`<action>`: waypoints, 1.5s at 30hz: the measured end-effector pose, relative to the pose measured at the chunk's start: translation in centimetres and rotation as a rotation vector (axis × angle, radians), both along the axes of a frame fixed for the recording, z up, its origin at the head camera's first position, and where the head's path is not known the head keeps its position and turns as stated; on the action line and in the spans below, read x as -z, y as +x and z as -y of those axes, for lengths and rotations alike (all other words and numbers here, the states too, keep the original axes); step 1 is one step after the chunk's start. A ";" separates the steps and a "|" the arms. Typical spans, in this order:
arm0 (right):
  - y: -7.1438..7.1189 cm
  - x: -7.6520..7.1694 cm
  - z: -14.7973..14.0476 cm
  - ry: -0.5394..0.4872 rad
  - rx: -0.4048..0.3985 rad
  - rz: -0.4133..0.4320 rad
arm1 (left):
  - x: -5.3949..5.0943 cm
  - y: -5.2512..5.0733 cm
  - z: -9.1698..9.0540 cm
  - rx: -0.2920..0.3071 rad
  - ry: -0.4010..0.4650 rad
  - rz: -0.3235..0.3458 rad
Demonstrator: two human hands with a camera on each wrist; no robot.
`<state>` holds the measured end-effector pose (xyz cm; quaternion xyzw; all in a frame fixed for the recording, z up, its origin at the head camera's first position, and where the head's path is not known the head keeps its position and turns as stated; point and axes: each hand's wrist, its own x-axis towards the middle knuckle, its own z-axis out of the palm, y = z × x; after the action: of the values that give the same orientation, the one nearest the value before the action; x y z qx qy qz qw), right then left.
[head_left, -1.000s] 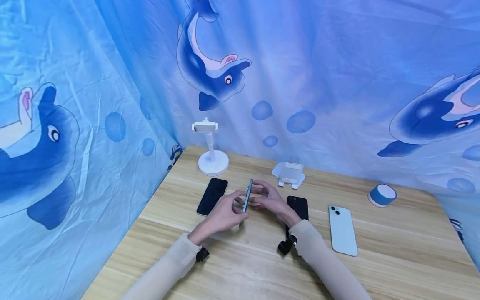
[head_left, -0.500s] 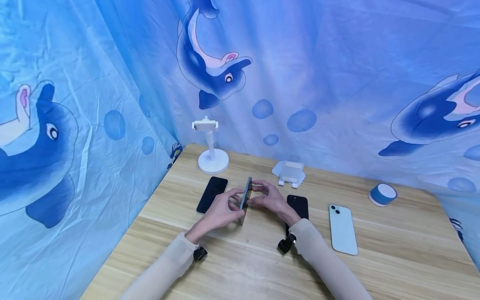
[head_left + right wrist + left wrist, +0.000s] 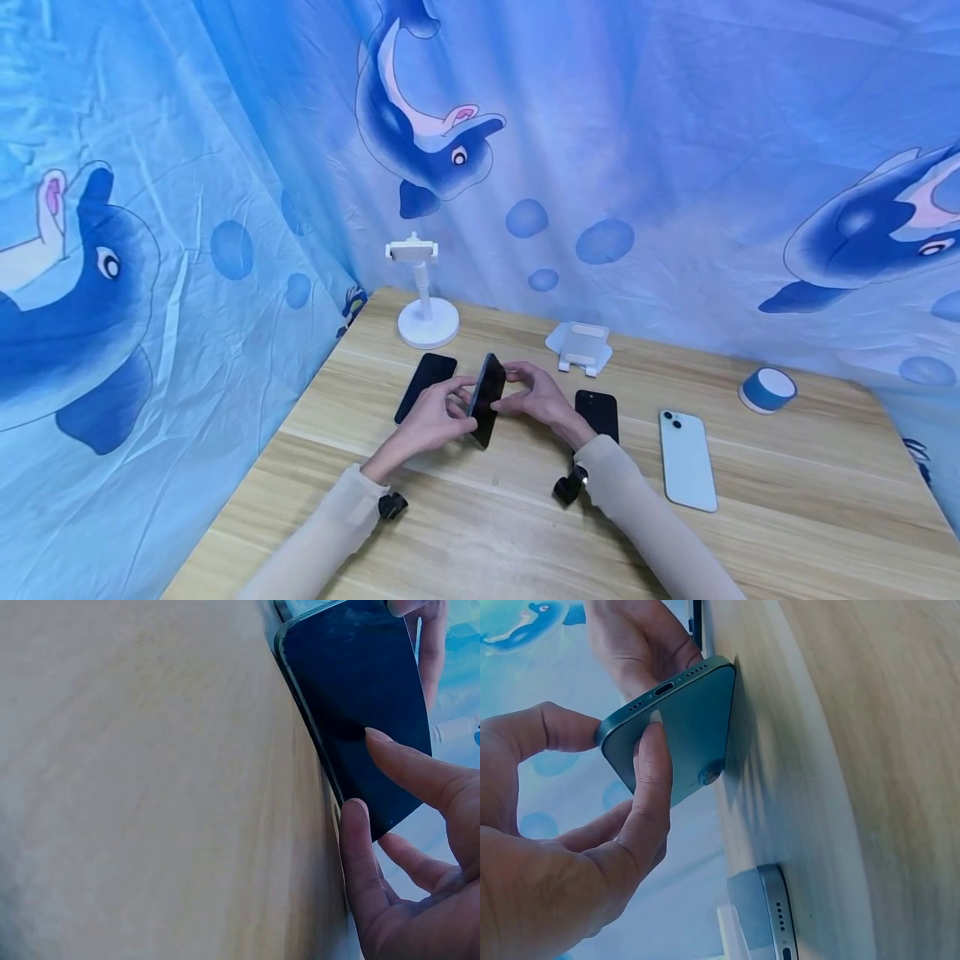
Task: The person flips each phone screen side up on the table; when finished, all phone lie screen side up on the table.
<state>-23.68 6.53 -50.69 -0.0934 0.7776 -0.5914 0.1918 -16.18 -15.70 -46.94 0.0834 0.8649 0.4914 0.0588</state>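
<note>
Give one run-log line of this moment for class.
left hand: holds green rectangular phone; right hand: holds same phone; state: tilted, screen toward right hand; nearby: black-screened phone lying flat

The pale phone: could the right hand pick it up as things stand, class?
Probably not without letting go: the right hand holds the tilted phone. Otherwise, nothing covers the pale phone.

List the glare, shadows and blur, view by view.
Head: pale sheen on the near tabletop; left wrist: soft shadow streaks on the tabletop beside the raised phone; right wrist: tabletop grain smeared, a dark patch on the black screen beside the right hand.
</note>
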 end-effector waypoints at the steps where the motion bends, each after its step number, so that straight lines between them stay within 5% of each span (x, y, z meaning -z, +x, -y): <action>1: 0.0 0.0 0.0 0.007 0.003 0.000 | 0.0 0.0 0.1 -0.002 -0.005 -0.002; 16: 0.1 -0.3 0.8 0.211 0.065 -0.111 | 0.5 0.0 1.1 -0.023 -0.085 -0.009; 25: 0.1 0.0 1.2 0.299 0.063 -0.130 | 0.9 0.4 1.5 0.000 -0.139 0.058; 45: 0.5 -0.2 1.2 0.336 0.096 -0.147 | 1.4 0.6 0.6 -0.011 -0.206 0.009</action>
<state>-23.18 5.35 -50.45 -0.0658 0.8810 -0.4533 0.1187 -15.58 -16.33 -48.31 0.0699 0.9111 0.4004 0.0684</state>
